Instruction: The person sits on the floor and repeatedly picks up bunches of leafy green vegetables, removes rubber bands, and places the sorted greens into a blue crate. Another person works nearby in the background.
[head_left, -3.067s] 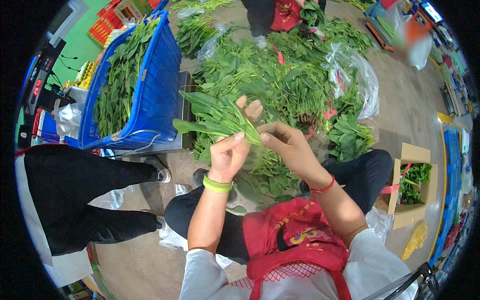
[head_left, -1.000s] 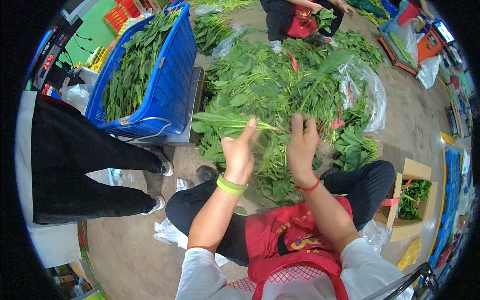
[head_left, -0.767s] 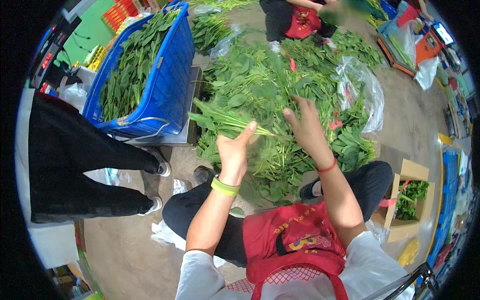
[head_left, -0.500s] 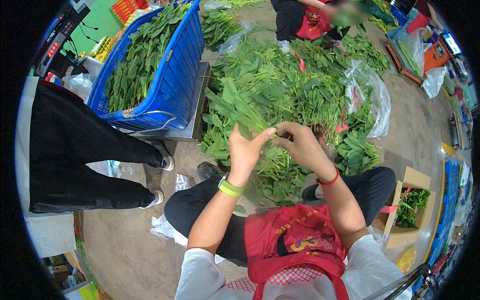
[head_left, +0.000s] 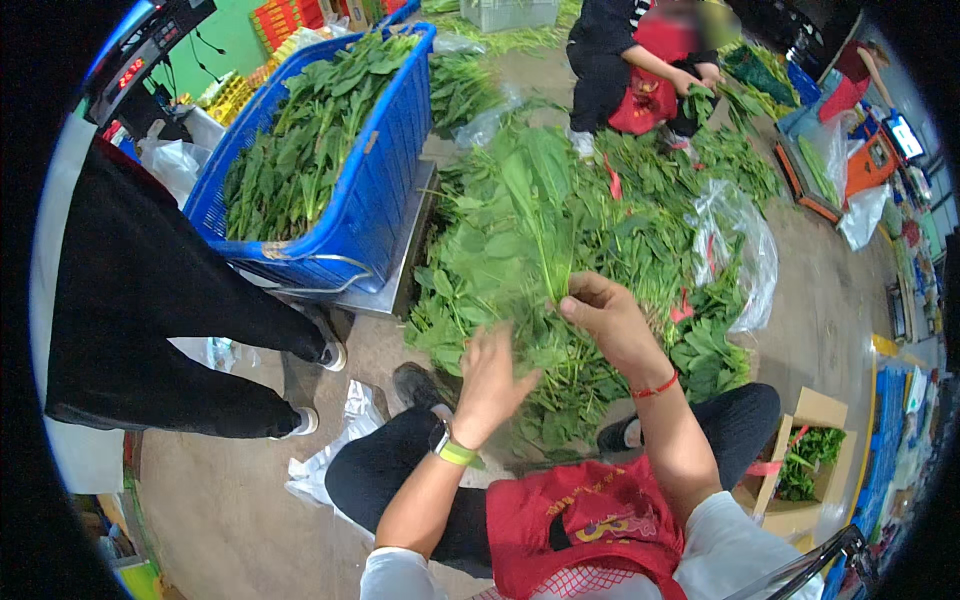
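Note:
My right hand [head_left: 606, 322] pinches the stem ends of a small bunch of leafy greens [head_left: 540, 205], whose long leaves point up and away from me. Lower and to the left, my left hand [head_left: 488, 385] is apart from the bunch, blurred by motion, with its thumb spread from the fingers and nothing seen in it. Beneath both hands spreads a wide heap of loose leafy greens [head_left: 640, 240] on the floor, partly hidden by the held bunch.
At the left, a blue plastic crate [head_left: 345, 220] full of greens stands on a metal platform [head_left: 410, 235], beside a standing person's black trousers [head_left: 170, 300]. Another person [head_left: 640, 70] squats beyond the heap, handling greens. A cardboard box [head_left: 825, 410] with greens lies right; clear plastic bags [head_left: 745, 250] lie nearby.
My left hand has let go of the bunch and moved down. My right hand has shifted slightly right and lower, keeping hold of the stems. The view has tilted up a little.

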